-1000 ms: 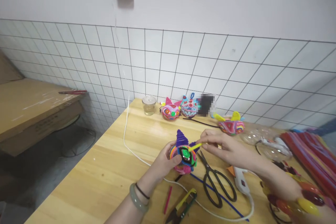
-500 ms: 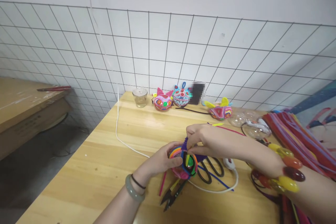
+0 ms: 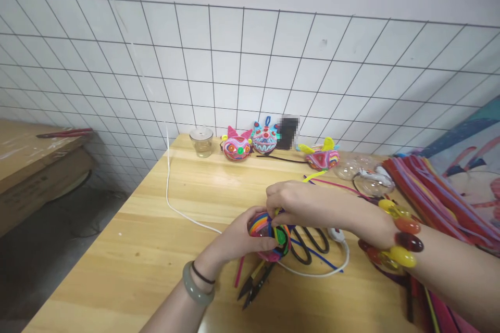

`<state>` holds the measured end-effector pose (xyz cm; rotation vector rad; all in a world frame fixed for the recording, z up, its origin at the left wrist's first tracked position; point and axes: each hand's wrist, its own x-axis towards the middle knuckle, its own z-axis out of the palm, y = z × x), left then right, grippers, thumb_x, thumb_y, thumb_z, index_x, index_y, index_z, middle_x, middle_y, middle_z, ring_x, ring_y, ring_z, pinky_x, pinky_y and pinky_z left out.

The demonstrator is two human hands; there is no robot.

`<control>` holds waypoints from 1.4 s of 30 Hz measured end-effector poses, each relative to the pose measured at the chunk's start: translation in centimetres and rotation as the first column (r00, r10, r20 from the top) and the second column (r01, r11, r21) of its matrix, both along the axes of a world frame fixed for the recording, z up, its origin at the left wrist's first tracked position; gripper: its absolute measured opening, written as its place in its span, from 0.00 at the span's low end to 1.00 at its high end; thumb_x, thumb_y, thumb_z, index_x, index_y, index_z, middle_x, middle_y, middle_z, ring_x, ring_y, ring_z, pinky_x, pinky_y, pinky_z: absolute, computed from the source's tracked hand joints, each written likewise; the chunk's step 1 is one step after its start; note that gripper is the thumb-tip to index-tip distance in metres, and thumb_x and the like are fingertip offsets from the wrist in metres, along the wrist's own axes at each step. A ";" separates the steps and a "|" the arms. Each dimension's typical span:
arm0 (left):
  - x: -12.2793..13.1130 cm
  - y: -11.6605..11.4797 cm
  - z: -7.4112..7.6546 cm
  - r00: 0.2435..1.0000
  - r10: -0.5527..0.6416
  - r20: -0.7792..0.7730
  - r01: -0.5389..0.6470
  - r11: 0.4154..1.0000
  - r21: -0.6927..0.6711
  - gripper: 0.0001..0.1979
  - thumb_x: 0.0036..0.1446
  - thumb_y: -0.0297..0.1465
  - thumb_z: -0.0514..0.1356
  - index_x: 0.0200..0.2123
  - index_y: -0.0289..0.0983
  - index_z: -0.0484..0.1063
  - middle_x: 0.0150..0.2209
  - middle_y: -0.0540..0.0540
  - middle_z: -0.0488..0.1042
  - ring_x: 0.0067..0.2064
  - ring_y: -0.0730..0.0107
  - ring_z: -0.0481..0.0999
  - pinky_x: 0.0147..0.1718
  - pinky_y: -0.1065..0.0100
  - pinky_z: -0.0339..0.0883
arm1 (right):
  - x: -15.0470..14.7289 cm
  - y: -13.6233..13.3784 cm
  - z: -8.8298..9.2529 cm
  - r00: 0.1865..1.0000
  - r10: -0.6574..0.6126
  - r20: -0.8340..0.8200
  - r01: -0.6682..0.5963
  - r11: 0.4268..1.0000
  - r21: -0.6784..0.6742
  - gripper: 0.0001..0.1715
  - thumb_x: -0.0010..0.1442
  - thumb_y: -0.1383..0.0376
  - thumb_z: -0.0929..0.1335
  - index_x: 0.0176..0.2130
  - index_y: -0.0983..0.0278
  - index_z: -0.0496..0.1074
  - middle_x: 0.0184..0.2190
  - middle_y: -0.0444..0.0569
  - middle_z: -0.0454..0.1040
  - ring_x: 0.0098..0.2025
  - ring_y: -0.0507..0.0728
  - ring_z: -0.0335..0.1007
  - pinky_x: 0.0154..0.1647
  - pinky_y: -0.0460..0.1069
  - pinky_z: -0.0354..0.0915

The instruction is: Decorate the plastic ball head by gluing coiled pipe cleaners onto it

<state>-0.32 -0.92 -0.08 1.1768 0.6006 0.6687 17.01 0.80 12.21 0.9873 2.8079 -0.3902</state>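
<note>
My left hand (image 3: 244,237) is wrapped round a small ball-shaped craft (image 3: 260,226) covered in coloured pipe cleaners, its thumb across the front. Rainbow bands, a pink underside and a green round patch show on the ball. At its top, my right hand (image 3: 289,203) has its fingers pinched on a thin yellow pipe cleaner (image 3: 275,231); the fingertips partly hide it. Beneath the ball lie black-handled scissors (image 3: 246,286), blades towards me. A blue pipe cleaner (image 3: 320,257) and a pink one (image 3: 239,272) rest nearby.
Finished animal-face balls, one pink (image 3: 236,148) and one blue (image 3: 264,139), stand by the wall beside a glass cup (image 3: 201,143). Another ball (image 3: 322,158) and clear plastic shells (image 3: 375,182) are further right. Pipe cleaner bundles (image 3: 417,192) lie at right. A white cable (image 3: 183,214) crosses the table.
My right hand has shifted slightly left and lower over the ball, covering more of its purple top part. The left hand keeps its hold. The view has moved a little.
</note>
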 end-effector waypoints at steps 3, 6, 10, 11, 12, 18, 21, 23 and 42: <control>0.2 -0.1 -0.2 1.000 0.022 -0.003 -0.022 1.000 0.006 0.26 0.41 0.35 0.71 0.44 0.36 0.68 0.37 0.48 0.72 0.39 0.65 0.72 0.43 0.62 0.67 | 0.0 -0.1 -0.4 1.000 0.008 0.009 -0.008 0.999 0.034 0.03 0.58 0.70 0.69 0.33 0.66 0.75 0.30 0.47 0.72 0.32 0.54 0.69 0.33 0.46 0.62; 0.3 -0.1 -0.4 0.998 0.056 -0.011 -0.056 0.998 0.023 0.26 0.42 0.34 0.71 0.44 0.36 0.67 0.38 0.47 0.72 0.40 0.65 0.72 0.43 0.61 0.66 | 0.2 -0.3 -1.0 1.000 0.012 -0.006 -0.012 0.995 0.103 0.03 0.58 0.70 0.69 0.33 0.65 0.75 0.30 0.46 0.72 0.31 0.54 0.70 0.31 0.46 0.62; 0.4 -0.1 -0.4 0.994 0.096 -0.048 -0.095 0.995 0.018 0.26 0.42 0.31 0.69 0.45 0.37 0.66 0.40 0.46 0.71 0.40 0.64 0.71 0.44 0.59 0.65 | 0.4 -0.6 -1.8 0.998 0.025 -0.056 -0.014 0.982 0.190 0.05 0.59 0.69 0.68 0.31 0.64 0.74 0.29 0.46 0.72 0.30 0.53 0.69 0.28 0.46 0.60; 0.4 0.0 -0.4 0.993 0.108 -0.055 -0.107 0.994 0.021 0.25 0.43 0.30 0.69 0.45 0.37 0.65 0.40 0.46 0.71 0.40 0.64 0.71 0.44 0.59 0.65 | 0.4 -0.7 -2.0 0.998 0.021 -0.063 -0.008 0.978 0.208 0.06 0.60 0.69 0.68 0.30 0.64 0.74 0.29 0.47 0.72 0.30 0.53 0.69 0.28 0.46 0.60; 0.4 0.0 -0.4 0.991 0.120 -0.055 -0.119 0.993 0.027 0.25 0.43 0.30 0.68 0.45 0.37 0.65 0.41 0.46 0.71 0.41 0.64 0.71 0.44 0.59 0.65 | 0.4 -0.8 -2.3 0.997 0.016 -0.071 0.000 0.974 0.226 0.08 0.60 0.70 0.67 0.30 0.65 0.74 0.28 0.47 0.72 0.29 0.53 0.69 0.27 0.46 0.60; 0.3 0.1 -0.5 0.985 0.164 -0.044 -0.160 0.984 0.083 0.26 0.43 0.27 0.67 0.47 0.37 0.65 0.43 0.45 0.72 0.44 0.61 0.72 0.45 0.59 0.64 | 0.5 -1.9 -3.7 0.979 -0.019 -0.202 0.084 0.945 0.317 0.08 0.63 0.70 0.66 0.33 0.63 0.74 0.30 0.48 0.72 0.30 0.53 0.66 0.30 0.46 0.61; 0.3 0.1 -0.4 0.984 0.174 -0.045 -0.170 0.982 0.078 0.26 0.43 0.27 0.67 0.47 0.37 0.65 0.44 0.45 0.72 0.43 0.62 0.72 0.45 0.60 0.64 | 0.6 -2.6 -4.2 0.963 -0.021 -0.267 0.113 0.936 0.334 0.09 0.63 0.71 0.65 0.33 0.63 0.73 0.31 0.48 0.71 0.32 0.54 0.66 0.31 0.47 0.61; 0.3 0.1 -0.4 0.983 0.181 -0.028 -0.179 0.981 0.074 0.26 0.44 0.26 0.67 0.48 0.37 0.64 0.44 0.45 0.72 0.44 0.62 0.72 0.45 0.60 0.64 | 0.6 -3.1 -4.5 0.951 -0.039 -0.305 0.152 0.923 0.354 0.09 0.63 0.71 0.65 0.32 0.63 0.73 0.30 0.48 0.70 0.31 0.54 0.65 0.30 0.48 0.61; 0.1 0.0 -0.2 0.972 0.220 0.084 -0.223 0.974 0.028 0.28 0.44 0.29 0.69 0.49 0.37 0.64 0.47 0.43 0.73 0.49 0.57 0.72 0.48 0.60 0.65 | -0.1 -5.8 -8.6 0.709 -0.194 -0.678 0.514 0.800 0.309 0.07 0.62 0.71 0.63 0.35 0.63 0.70 0.30 0.51 0.73 0.31 0.56 0.69 0.31 0.50 0.67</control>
